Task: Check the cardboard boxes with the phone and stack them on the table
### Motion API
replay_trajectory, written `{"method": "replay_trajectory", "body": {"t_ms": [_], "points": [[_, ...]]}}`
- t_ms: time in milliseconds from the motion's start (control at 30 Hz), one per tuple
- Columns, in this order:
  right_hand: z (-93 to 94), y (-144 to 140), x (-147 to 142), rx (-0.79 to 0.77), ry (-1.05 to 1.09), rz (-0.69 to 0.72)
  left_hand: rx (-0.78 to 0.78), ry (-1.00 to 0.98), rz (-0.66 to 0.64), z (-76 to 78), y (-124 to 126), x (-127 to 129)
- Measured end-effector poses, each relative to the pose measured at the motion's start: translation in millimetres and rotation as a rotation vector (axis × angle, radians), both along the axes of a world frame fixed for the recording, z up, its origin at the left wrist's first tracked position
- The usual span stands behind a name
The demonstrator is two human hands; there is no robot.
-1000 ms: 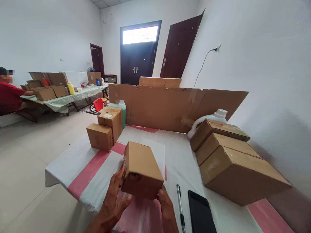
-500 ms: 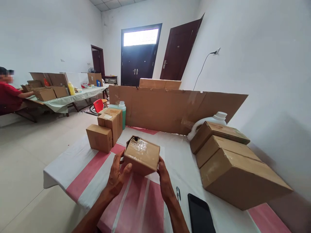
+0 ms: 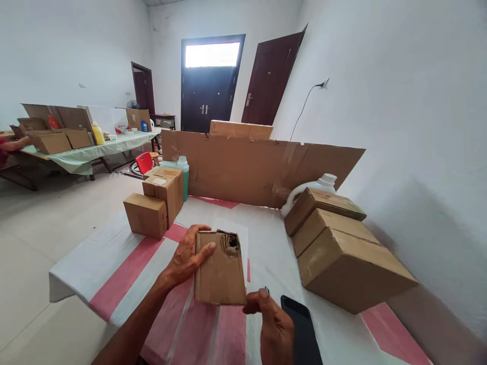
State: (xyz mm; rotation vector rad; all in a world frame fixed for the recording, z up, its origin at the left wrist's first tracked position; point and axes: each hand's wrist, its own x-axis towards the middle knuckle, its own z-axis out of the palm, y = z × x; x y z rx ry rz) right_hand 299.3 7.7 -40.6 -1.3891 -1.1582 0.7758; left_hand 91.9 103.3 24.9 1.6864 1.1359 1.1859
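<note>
Box turned, left hand half-curled, gripping it

On the bench, the left boxes stand with a bottle behind them, the right boxes with a jug behind. A cardboard sheet runs along the far side, behind all these. Nearer, a box is between the left hand and right hand, a phone to its right.

The torn box is matt, rough-edged cardboard; the jug looks smooth plastic
</note>
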Motion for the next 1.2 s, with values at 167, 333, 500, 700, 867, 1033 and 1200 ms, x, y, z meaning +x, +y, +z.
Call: {"method": "replay_trajectory", "body": {"t_ms": [167, 333, 500, 700, 867, 1033, 1200], "points": [[32.4, 29.9, 0.1, 0.016, -0.014, -0.086, 0.121, 0.087, -0.078, 2.0, -26.2, 3.5], [43.1, 45.2, -33.4, 0.093, -0.04, 0.072, 0.247, 0.153, 0.039, 7.5, -29.2, 4.0], [37.0, 35.2, -54.8, 0.159, -0.02, 0.024, 0.326, 0.275, 0.134, 12.0, -21.1, 9.4], [47.2, 31.4, -58.2, 0.167, 0.054, 0.026, 0.391, 0.301, 0.106, 12.9, -13.9, 4.2], [27.0, 20.9, -24.7, 0.021, -0.06, 0.066, 0.399, 0.329, 0.107, 15.5, -13.2, 4.3], [-21.6, -1.1, 24.4, -0.567, -0.726, -0.127, 0.361, 0.32, 0.094, 15.0, -10.0, 5.8], [-49.7, -15.1, 49.0, -0.66, -0.763, -0.113, 0.337, 0.301, 0.039, 15.3, -8.3, 3.6]]}}
